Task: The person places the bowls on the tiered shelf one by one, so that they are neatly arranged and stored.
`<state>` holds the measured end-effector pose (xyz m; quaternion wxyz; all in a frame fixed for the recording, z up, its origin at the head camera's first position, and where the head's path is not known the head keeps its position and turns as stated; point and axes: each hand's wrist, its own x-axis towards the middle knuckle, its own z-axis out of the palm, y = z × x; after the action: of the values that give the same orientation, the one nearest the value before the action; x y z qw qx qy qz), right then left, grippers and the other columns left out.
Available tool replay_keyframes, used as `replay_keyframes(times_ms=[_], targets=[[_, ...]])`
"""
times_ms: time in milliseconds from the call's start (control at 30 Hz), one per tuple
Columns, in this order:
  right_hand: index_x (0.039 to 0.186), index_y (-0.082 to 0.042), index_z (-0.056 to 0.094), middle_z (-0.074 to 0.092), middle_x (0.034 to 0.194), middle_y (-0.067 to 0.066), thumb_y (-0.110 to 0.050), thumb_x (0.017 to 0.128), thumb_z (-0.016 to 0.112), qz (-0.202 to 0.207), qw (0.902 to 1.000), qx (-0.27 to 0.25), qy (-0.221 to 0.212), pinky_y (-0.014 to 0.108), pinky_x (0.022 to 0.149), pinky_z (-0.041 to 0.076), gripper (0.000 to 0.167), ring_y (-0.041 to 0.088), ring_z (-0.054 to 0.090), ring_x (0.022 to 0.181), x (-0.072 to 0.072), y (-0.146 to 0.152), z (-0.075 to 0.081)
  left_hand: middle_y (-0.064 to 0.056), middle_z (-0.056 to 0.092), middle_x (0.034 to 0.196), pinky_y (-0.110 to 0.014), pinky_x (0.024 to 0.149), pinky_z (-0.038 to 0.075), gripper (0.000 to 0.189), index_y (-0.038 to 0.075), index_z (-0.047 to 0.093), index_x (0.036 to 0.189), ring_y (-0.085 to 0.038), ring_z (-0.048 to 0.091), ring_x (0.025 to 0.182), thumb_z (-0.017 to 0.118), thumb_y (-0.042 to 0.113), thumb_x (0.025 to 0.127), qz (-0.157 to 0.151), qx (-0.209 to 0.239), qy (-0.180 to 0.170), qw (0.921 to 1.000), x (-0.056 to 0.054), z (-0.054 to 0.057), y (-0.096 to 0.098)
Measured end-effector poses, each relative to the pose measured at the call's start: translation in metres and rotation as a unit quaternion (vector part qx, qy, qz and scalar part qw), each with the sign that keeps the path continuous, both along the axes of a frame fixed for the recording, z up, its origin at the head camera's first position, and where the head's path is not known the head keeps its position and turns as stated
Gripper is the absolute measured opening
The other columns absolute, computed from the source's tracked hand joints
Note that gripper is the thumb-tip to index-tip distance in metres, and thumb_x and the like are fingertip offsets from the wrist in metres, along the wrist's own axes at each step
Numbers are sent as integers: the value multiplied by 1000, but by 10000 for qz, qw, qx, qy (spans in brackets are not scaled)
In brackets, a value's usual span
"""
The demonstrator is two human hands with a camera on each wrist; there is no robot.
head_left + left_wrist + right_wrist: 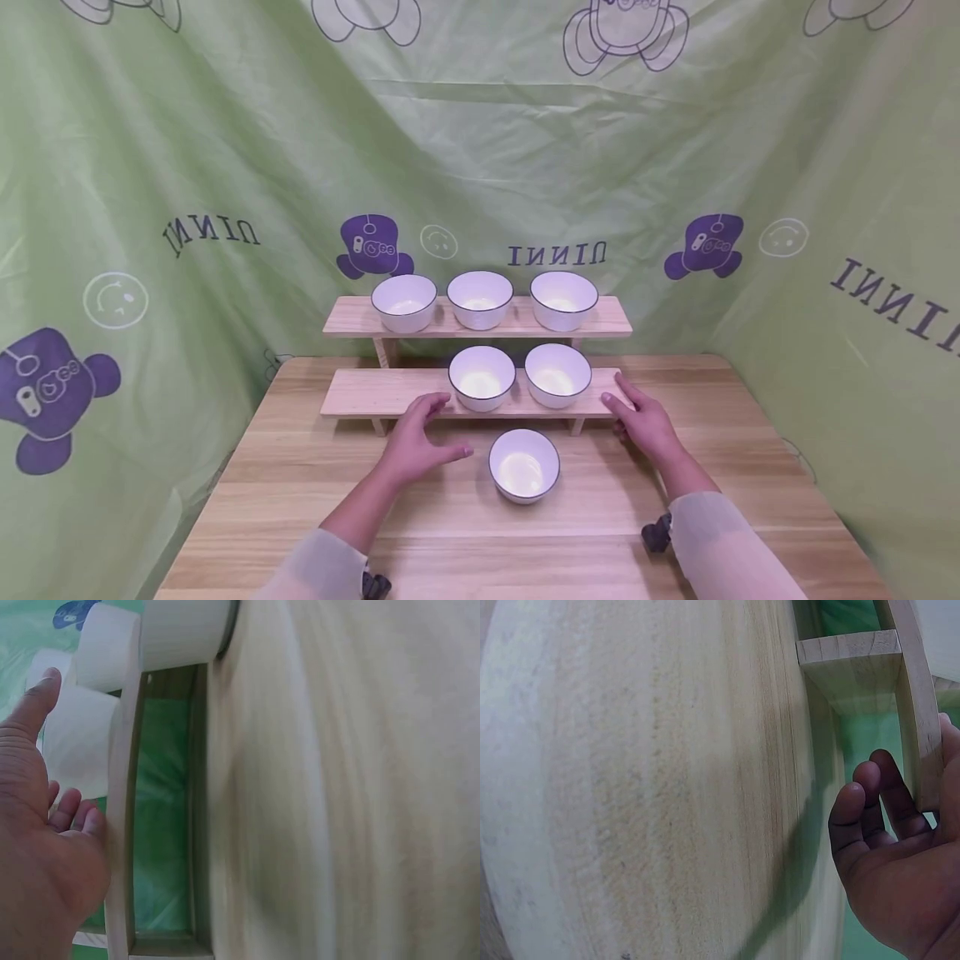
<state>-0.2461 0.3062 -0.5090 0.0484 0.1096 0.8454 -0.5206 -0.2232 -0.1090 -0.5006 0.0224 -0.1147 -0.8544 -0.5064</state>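
Three white bowls with dark rims, among them the middle bowl (480, 302), stand in a row on the upper wooden tier (352, 317). The lower tier (360, 393) carries a left bowl (482, 379) and a right bowl (558, 377). One more bowl (524, 467) sits on the table in front. My left hand (420, 446) is held with thumb and fingers spread, fingertips close to the lower tier's left bowl, nothing in its grasp. At the lower tier's right end, my right hand (648, 425) grips the board, with several fingers (866, 787) curled beneath it.
The two-tier stand rests on a wood-grain table (450, 542) towards its back edge. A green printed curtain (480, 167) hangs behind and along both sides. Dark wrist cameras (657, 533) sit at both sleeves.
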Motion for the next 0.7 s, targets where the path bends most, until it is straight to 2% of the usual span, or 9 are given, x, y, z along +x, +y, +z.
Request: replay_keyframes(times_ms=[133, 300, 500, 700], targets=[[164, -34, 28, 66, 87, 16, -66, 94, 65, -1, 10000, 47, -10, 35, 72, 58, 86, 27, 64, 78, 0, 1, 0, 5, 59, 138, -41, 115, 43, 85, 18, 59, 140, -19, 56, 132, 101, 30, 67, -343, -20, -13, 9994, 5, -4, 1], [164, -33, 27, 66, 88, 16, -66, 94, 65, 26, 10000, 79, -16, 34, 72, 58, 87, 26, 65, 78, 0, 1, -1, 6, 60, 137, -40, 114, 45, 80, 19, 60, 139, -17, 57, 130, 99, 26, 70, -886, 31, -6, 9961, 6, -9, 3], [164, -33, 28, 65, 87, 15, -67, 94, 64, 16, 10000, 87, -10, 34, 72, 58, 87, 26, 64, 78, 0, 2, -2, -5, 58, 143, -43, 115, 43, 93, 15, 53, 148, -23, 55, 134, 98, 40, 70, -1417, 44, -179, 9897, 7, -14, 9], [164, -34, 27, 66, 88, 15, -67, 94, 64, 61, 9999, 140, 19, 35, 73, 58, 86, 26, 64, 79, -1, 1, -2, -10, 53, 150, -44, 116, 41, 101, 8, 47, 152, -31, 52, 138, 98, 38, 70, -1798, 165, -263, 9832, 9, -17, 17]])
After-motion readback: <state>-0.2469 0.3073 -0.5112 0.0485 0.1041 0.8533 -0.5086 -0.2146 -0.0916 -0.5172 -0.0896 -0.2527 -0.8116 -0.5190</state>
